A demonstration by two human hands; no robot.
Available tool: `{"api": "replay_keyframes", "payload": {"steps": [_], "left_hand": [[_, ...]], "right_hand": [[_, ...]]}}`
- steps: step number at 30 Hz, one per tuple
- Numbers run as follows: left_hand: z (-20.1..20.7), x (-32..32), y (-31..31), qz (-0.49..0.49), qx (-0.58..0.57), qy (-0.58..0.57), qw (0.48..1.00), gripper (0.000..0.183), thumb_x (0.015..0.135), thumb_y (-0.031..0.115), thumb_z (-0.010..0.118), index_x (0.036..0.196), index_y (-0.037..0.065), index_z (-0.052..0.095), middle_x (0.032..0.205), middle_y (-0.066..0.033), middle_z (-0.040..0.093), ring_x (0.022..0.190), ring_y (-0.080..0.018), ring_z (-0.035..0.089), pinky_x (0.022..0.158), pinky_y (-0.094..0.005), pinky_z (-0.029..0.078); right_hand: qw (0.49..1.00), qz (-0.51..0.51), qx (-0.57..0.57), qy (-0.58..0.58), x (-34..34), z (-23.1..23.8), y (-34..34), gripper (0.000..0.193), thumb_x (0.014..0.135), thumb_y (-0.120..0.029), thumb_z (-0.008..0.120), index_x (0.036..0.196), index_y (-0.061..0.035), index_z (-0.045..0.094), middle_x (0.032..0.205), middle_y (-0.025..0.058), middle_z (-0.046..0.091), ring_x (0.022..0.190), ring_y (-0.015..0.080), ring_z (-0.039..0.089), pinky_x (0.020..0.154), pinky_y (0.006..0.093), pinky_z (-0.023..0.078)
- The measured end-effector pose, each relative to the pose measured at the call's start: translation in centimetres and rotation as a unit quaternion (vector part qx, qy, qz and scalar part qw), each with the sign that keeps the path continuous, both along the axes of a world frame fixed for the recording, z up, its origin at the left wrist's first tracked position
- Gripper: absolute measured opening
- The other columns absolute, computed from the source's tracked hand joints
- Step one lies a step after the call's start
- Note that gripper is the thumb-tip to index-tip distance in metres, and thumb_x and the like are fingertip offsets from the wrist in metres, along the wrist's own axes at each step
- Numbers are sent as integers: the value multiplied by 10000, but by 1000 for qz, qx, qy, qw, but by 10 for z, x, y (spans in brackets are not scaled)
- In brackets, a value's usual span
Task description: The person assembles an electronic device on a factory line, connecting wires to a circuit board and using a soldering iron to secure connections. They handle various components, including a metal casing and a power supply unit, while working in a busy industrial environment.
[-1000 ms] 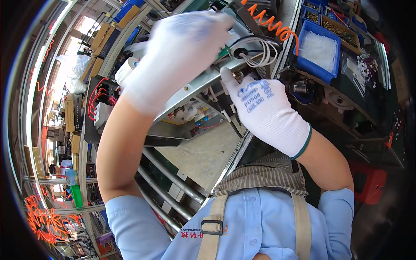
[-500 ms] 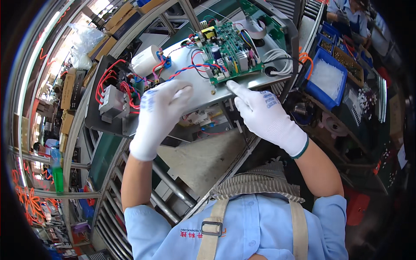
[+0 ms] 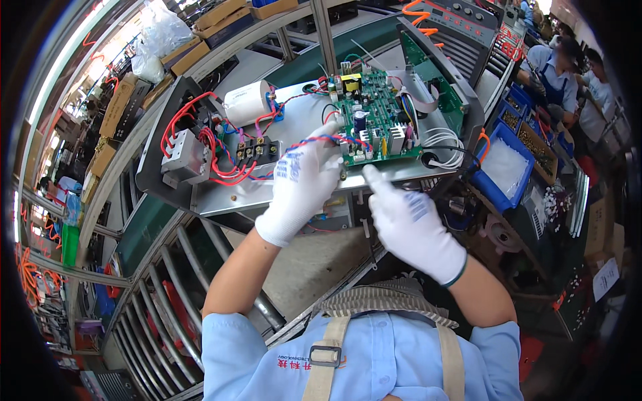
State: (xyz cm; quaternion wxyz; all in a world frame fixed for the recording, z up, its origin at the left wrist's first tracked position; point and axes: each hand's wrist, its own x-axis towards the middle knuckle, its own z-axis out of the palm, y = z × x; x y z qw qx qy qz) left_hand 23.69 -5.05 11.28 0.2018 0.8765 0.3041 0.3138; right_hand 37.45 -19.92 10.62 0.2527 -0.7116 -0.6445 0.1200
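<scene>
My left hand [image 3: 302, 187], in a white glove, reaches to the near left corner of a green circuit board [image 3: 378, 110]. Its fingers look stretched and apart, and a twisted red-and-blue wire pair [image 3: 301, 143] runs across them. My right hand [image 3: 413, 217], gloved too, has its index finger stretched toward the board's near edge and its other fingers curled, with nothing visible in them. The board sits on an open metal chassis [image 3: 231, 199]. Left of it are a white cylindrical capacitor [image 3: 247, 105], a dark terminal block [image 3: 257, 151] and a grey switch block [image 3: 185, 158] with red wires.
Metal rollers [image 3: 160, 294] lie at the lower left. To the right stands a blue bin [image 3: 503, 167] with clear contents beside a tray of small brass-coloured parts [image 3: 538, 150]. Coiled white cable [image 3: 447, 148] lies at the chassis's right end. Several people work at the far right.
My left hand has moved right, from beside the board to its near left corner, uncovering the terminal block. My right index finger stays near the board's edge. The whole view has shifted.
</scene>
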Motion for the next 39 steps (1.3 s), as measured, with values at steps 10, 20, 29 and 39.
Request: {"api": "replay_keyframes", "payload": {"steps": [10, 20, 29, 39], "left_hand": [[11, -6, -2, -23, -29, 48, 998, 318, 879, 162, 621, 1133, -25, 660, 1036, -159, 705, 903, -183, 677, 814, -321, 514], [17, -11, -19, -6, -105, -5, 994, 461, 814, 127, 698, 1240, -2, 581, 1062, -142, 662, 930, -199, 630, 817, -342, 511], [8, -17, -22, 52, -274, -62, 958, 224, 829, -16, 626, 1043, 14, 566, 904, 1, 558, 829, -51, 500, 722, -214, 436], [43, 15, -51, 154, 46, 171, 972, 381, 766, 93, 598, 1141, 27, 615, 1079, -232, 627, 992, -422, 600, 850, -443, 501]], "right_hand": [[995, 20, -1, 95, -6, -11, 2, 582, 960, -209, 492, 1465, 32, 333, 788, 201, 665, 711, 359, 667, 676, 469, 522], [911, 98, -106, 387, 26, 20, -27, 519, 977, -173, 500, 1476, -72, 404, 715, 92, 578, 591, 164, 538, 568, 311, 450], [717, -55, 143, 680, 237, -100, -254, 586, 920, -203, 573, 1417, 64, 414, 540, -19, 400, 408, 53, 328, 379, 227, 231], [822, -521, 139, 185, 389, -177, -221, 593, 1009, -271, 510, 1497, 11, 328, 1523, 171, 379, 1362, 278, 402, 1053, 352, 410]]}}
